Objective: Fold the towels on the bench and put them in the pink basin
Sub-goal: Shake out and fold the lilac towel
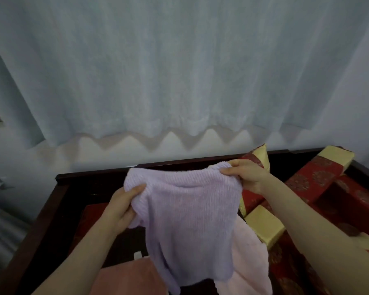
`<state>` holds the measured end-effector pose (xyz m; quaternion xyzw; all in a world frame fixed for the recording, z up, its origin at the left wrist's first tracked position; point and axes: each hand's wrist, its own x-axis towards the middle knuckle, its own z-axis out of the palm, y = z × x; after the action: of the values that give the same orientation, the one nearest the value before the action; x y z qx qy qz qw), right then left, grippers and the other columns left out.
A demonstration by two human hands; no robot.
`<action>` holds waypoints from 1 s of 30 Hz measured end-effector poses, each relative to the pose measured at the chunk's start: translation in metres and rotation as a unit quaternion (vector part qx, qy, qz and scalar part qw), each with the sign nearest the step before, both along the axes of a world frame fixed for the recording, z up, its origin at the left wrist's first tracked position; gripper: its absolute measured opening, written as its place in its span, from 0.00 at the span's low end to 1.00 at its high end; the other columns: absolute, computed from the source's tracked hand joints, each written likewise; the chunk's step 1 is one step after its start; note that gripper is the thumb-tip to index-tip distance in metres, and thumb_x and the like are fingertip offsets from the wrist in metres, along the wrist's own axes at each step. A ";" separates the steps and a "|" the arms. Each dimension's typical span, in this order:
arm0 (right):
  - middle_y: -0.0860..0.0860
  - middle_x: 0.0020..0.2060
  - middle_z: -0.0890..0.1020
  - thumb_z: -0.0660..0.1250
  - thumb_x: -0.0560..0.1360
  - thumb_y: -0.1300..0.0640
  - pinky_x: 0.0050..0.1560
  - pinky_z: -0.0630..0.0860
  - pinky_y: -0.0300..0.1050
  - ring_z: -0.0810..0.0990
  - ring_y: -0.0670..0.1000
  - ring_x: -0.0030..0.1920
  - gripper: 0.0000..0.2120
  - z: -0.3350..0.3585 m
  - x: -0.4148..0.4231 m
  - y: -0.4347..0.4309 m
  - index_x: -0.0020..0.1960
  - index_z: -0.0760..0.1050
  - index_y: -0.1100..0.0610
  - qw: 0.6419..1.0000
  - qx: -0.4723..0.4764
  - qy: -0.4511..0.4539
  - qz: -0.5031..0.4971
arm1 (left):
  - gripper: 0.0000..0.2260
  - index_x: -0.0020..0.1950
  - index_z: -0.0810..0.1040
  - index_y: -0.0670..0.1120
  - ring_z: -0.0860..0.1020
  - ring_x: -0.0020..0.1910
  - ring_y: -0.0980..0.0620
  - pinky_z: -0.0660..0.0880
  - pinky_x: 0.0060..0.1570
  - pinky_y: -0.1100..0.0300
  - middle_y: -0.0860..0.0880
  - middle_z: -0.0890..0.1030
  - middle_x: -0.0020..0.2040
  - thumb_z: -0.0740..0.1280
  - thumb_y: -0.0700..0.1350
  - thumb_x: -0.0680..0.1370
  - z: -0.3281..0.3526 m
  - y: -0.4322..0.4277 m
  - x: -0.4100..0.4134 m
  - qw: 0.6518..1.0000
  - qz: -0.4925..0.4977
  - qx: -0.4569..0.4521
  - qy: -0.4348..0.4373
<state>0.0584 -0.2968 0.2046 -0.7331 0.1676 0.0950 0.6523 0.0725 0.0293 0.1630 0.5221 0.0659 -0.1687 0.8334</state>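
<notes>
A lilac ribbed towel (190, 220) hangs in the air above the dark wooden bench (98, 175). My left hand (124, 207) grips its upper left corner and my right hand (243, 175) grips its upper right corner. Behind and below it lies a pale pink towel (249, 258) on the bench. A darker salmon-pink towel (132, 277) lies at the bottom, left of the lilac one. The pink basin is not in view.
Red patterned cushions with yellow ends (311, 179) and a yellow-ended bolster (264, 226) fill the right side of the bench. A pale blue curtain (179, 71) hangs behind the bench. The bench's raised dark rail runs along its far and left edges.
</notes>
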 end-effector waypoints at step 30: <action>0.55 0.37 0.79 0.74 0.69 0.65 0.31 0.74 0.30 0.76 0.46 0.38 0.12 0.081 0.038 -0.022 0.51 0.81 0.65 0.963 -0.165 -0.208 -0.053 | 0.10 0.49 0.79 0.49 0.82 0.37 0.63 0.78 0.39 0.70 0.57 0.85 0.36 0.66 0.34 0.75 0.091 0.059 0.076 0.952 0.082 0.185 -0.230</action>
<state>0.0968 -0.3192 0.2859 -0.8244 0.0799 -0.1235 0.5466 0.1487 0.0879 0.2545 0.6843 -0.0547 0.0400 0.7261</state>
